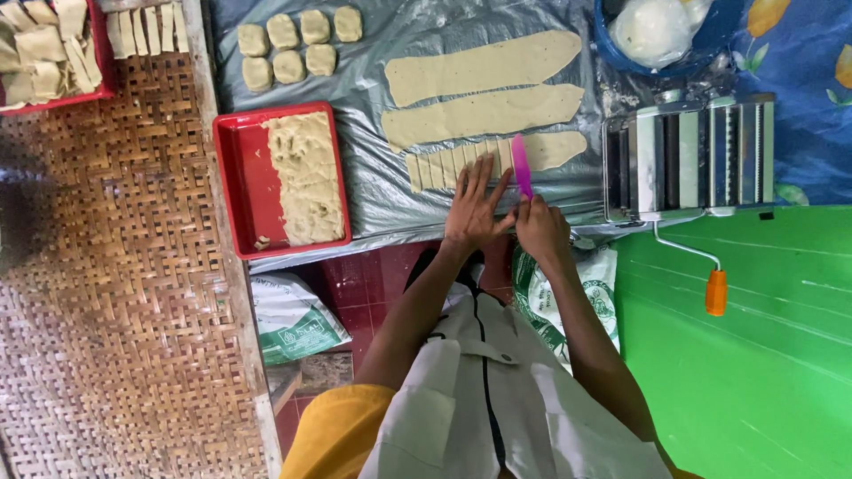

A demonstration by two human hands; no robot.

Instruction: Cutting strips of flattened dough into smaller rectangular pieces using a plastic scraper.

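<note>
I've got my left hand spread flat on the strip, right hand pinching the pink knife. Best keep cuts straight, evenly spaced.

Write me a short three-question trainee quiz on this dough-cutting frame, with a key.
1. True or false: the right hand holds a pink plastic cutter.
2. Multiple choice: what does the left hand press flat on? A) the red tray B) the nearest dough strip, partly cut into narrow pieces C) the pasta roller machine
3. Fill in: the seven small dough lumps lie on the grey ____ sheet.

Key: 1 true; 2 B; 3 plastic.
</note>
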